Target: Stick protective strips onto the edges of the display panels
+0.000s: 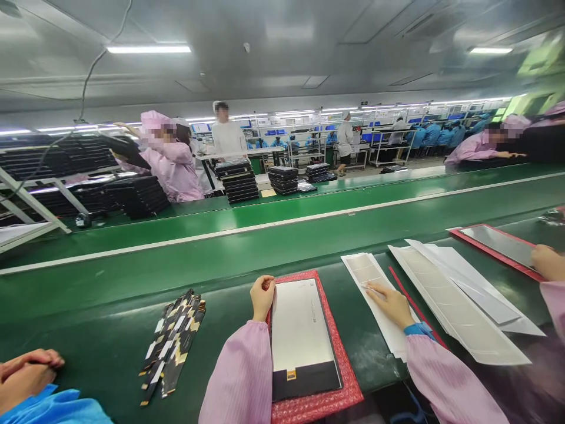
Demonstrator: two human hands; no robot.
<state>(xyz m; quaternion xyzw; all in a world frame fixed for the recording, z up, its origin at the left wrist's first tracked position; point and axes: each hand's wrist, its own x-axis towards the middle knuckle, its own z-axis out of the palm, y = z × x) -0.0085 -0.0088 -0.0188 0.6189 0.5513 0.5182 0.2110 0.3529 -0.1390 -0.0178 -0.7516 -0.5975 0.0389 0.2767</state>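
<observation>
At lower centre of the frame, a flat panel [300, 330], silvery with its near end black, lies on red bubble wrap [315, 405]. Left hand [262, 299] at its upper-left edge, thumb and fingers drawn together; cannot tell whether they grip it. Right hand [392, 303] to the right, fingers bent onto a pale strip sheet [366, 268]; pinch or mere touch, cannot tell. Risk, as I judge it: a sideways push could skid the panel on the wrap; bare fingertips could smudge its face; a hasty lift could crease the sheet. Farther out: black-and-gold pieces [172, 341] heaped to the left, more pale sheets [459, 306] to the right, a co-worker's hand [549, 263] at the right frame edge.
</observation>
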